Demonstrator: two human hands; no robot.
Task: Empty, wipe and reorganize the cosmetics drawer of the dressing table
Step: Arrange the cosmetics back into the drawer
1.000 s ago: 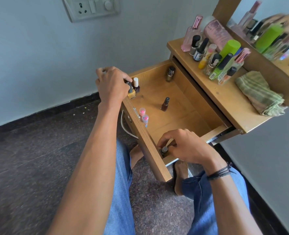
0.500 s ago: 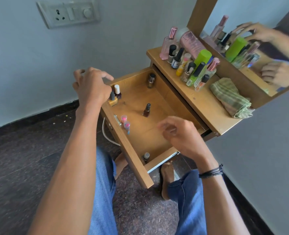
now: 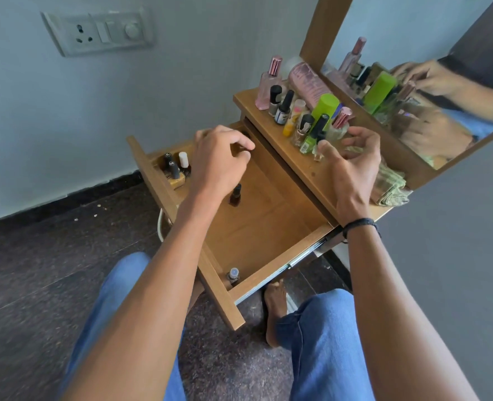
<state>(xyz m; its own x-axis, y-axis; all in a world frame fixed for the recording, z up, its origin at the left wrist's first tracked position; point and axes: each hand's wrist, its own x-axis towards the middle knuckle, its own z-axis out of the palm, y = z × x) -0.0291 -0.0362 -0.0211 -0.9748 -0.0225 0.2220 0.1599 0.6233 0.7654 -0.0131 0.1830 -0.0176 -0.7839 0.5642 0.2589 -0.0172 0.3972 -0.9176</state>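
The wooden drawer [image 3: 225, 302] stands pulled out, and much of its floor is bare. Three nail polish bottles [image 3: 175, 169] stand in its far left corner. One dark bottle [image 3: 235, 195] stands mid-drawer, and a small silver-capped bottle [image 3: 233, 274] sits in the near corner. My left hand [image 3: 222, 160] hovers over the back of the drawer with curled fingers, hiding what is under it. My right hand [image 3: 352, 160] is spread open above the table top [image 3: 311, 175], its thumb beside a small clear bottle [image 3: 317, 154]. Several cosmetics bottles [image 3: 303, 117] crowd that top.
A folded green cloth [image 3: 390, 186] lies on the table top's right end, under my right hand. The mirror [image 3: 413, 82] rises right behind the bottles. A wall socket plate [image 3: 97, 30] is at upper left. My knees and a bare foot [image 3: 277, 308] are under the drawer.
My right hand left the small bottle in the drawer's near corner and rose to the table-top bottles. My left hand moved from the far left corner bottles towards the drawer's back.
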